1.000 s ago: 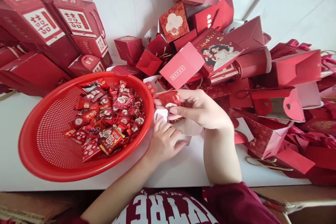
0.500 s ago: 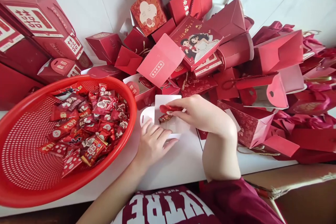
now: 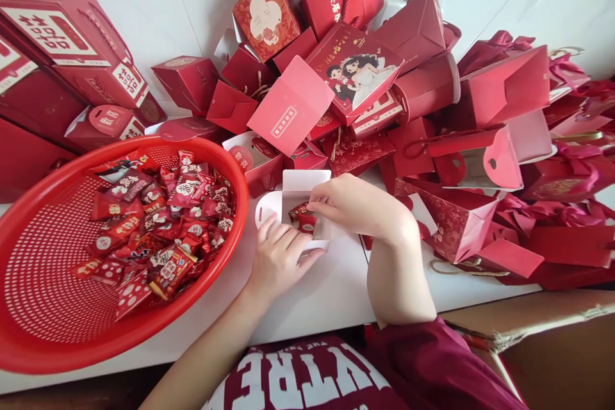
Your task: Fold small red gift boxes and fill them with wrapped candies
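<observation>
Pinched in my right hand (image 3: pixel 358 208): a candy (image 3: pixel 307 223), going into the box (image 3: pixel 300 182). Left hand (image 3: pixel 278 256), fingers spread, steadies it (filling step); next I'd release and reach the basket (image 3: pixel 29 333).

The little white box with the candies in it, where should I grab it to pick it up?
Probably by its two long side walls, coming down from above. The white box sits open-topped on the table with candies inside, so keeping it level stops spills. The left hand already steadies the near wall. Its rounded flap looks too floppy to lift by.
</observation>
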Motion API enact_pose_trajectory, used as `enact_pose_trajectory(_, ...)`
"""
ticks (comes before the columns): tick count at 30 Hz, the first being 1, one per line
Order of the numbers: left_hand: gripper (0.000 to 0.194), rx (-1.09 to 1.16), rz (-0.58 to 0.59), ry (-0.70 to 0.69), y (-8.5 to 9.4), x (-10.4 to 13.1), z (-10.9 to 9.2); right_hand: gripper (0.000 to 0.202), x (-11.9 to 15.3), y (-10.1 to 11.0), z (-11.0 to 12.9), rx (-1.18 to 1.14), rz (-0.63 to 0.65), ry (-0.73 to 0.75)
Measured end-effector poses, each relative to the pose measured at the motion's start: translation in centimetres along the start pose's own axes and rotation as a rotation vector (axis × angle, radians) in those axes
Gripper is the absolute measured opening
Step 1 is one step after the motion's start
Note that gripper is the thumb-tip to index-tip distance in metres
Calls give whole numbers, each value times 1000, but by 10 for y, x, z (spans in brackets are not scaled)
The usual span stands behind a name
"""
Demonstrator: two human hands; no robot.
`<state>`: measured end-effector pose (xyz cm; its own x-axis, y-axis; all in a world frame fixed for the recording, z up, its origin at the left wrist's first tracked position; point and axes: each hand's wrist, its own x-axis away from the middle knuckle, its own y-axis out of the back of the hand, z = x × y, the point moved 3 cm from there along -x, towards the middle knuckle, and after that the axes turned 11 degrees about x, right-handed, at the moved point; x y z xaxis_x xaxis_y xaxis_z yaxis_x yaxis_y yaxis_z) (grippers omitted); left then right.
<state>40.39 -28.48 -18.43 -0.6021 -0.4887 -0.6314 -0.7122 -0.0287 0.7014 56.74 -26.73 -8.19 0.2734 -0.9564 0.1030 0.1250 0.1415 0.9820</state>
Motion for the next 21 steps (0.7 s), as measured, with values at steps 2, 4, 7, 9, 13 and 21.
enact_pose_trajectory(2,17,7,-5,0,0,0,0,26,1,-1,0,-6,-22,33)
enact_pose_trajectory(4,18,19,-12,7,0,1,0,23,1,-3,0,-12,-39,56)
enact_pose_trajectory(7,17,29,-9,18,0,3,1,23,2,-3,1,-16,-30,17)
enact_pose_trajectory(9,18,32,-6,19,-1,3,2,22,2,-1,3,-23,-12,-23)
enact_pose_trajectory(13,17,38,-8,22,-1,4,4,21,2,2,11,-112,-15,-64)
enact_pose_trajectory(21,18,88,21,47,4,-1,9,19,72,-27,37,-543,-291,-239)
